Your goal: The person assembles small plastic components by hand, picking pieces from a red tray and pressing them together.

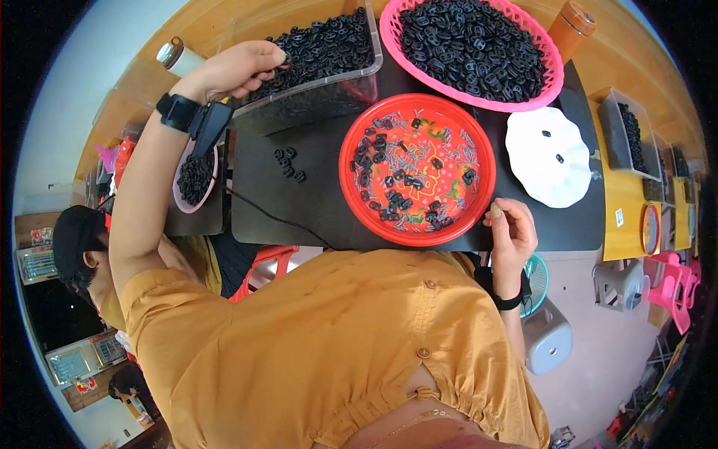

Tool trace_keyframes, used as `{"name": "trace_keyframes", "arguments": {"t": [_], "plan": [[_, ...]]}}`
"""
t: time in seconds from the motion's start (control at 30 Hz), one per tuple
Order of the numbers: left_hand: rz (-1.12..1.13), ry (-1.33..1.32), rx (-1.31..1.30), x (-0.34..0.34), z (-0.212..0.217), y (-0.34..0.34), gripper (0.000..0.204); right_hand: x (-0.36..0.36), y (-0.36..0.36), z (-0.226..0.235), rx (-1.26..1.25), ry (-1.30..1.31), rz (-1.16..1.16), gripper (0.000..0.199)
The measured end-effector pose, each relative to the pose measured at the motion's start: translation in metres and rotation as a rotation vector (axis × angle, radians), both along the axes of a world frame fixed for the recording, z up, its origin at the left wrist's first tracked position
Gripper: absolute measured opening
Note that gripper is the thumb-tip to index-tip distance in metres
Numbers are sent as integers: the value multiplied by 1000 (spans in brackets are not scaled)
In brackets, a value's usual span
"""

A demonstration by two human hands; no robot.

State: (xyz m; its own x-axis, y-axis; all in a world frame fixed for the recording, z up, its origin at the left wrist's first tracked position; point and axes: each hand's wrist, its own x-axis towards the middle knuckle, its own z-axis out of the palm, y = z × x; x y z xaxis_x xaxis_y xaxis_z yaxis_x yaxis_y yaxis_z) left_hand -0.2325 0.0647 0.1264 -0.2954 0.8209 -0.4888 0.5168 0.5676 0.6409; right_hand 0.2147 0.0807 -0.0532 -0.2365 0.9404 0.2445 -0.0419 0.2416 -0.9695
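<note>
My left hand [250,67] reaches over the near left side of a clear plastic bin [314,97] heaped with small black plastic buckle-like pieces [325,49]. Its thumb and fingers are pinched together; whatever they hold is too small to make out. Close to the right rim of a round red tray [419,236], my right hand [512,230] is also closed in a pinch, and I cannot tell what is in it. Inside the tray lie loose black pieces [396,200] and many short thin grey pins [449,138].
A pink basket [555,82] full of black pieces stands at the far side, beside an orange bottle [572,28]. Two pieces lie on a white scalloped plate [553,161]. A few black pieces [288,163] and a cable [280,217] lie on the dark table. Another person [82,251] sits at left.
</note>
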Motion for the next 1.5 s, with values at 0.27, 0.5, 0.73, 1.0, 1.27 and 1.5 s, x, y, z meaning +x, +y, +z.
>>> {"name": "trace_keyframes", "arguments": {"t": [0.27,0.5,0.73,1.0,1.27,1.5], "plan": [[149,-306,244,19,0,-40,21,0,-5,-4,-27,18,-14,8],[-8,-722,407,81,5,-66,23,-1,-6,-5,-117,110,-77,28],[74,-1296,153,149,-79,-74,18,-9,0,-4,-129,84,-83,24],[85,-988,277,182,-124,-61,15,-13,-6,15,-63,123,-22,23],[70,-814,453,198,-114,-66,15,-59,-17,53,-242,192,357,28],[74,-585,602,196,-108,-66,20,-77,-3,53,-173,172,442,26]]}}
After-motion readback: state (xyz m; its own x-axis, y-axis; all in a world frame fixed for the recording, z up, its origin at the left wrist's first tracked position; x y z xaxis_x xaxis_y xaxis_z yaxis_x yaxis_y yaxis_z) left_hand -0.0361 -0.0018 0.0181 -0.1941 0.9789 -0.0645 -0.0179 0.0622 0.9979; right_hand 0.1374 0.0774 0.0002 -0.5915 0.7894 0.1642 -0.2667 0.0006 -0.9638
